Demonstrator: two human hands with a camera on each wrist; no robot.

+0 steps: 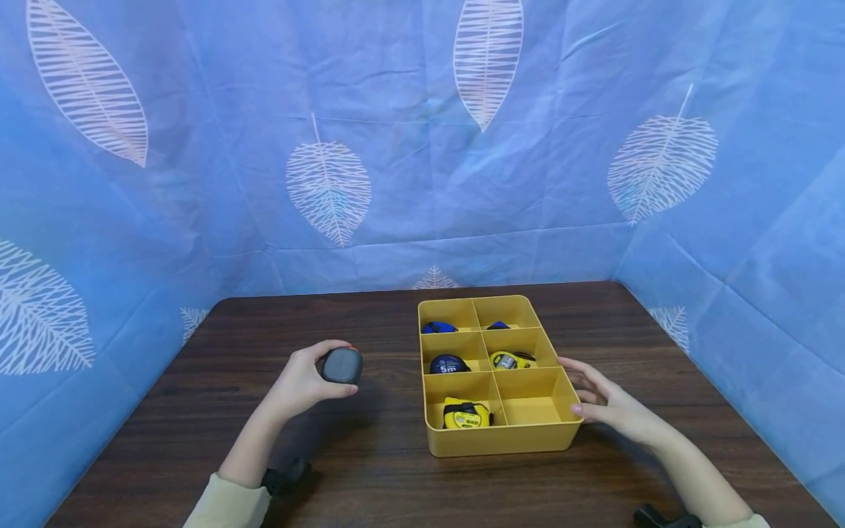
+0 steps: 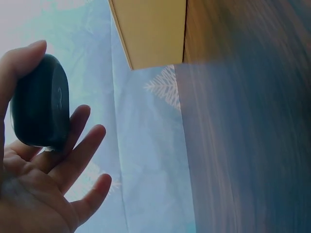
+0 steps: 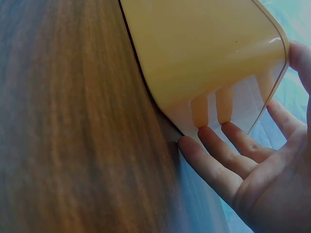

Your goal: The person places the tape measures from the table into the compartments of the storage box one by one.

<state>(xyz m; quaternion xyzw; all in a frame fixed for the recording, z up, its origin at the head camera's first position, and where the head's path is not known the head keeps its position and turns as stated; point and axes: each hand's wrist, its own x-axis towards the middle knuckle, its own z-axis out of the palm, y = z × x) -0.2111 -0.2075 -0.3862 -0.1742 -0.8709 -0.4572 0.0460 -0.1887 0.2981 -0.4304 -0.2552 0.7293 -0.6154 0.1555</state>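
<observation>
My left hand (image 1: 300,383) pinches a dark grey, rounded tape measure (image 1: 342,365) between thumb and fingertips, raised over the table left of the box. In the left wrist view, the edge of this tape measure (image 2: 41,104) faces the camera and the lower fingers are spread away from it. My right hand (image 1: 609,405) lies against the right side of a yellow six-compartment box (image 1: 498,443). In the right wrist view, its extended fingertips touch the glossy box wall (image 3: 209,58), with the thumb at the rim.
Inside the box, the back row holds a blue tape measure (image 1: 439,328) and another blue item (image 1: 498,325). The middle row has a dark blue tape measure (image 1: 449,364) and a yellow one (image 1: 507,360). A yellow-black tape measure (image 1: 467,414) lies front left. Blue leaf-print cloth (image 1: 409,183) surrounds the wooden table (image 1: 370,477).
</observation>
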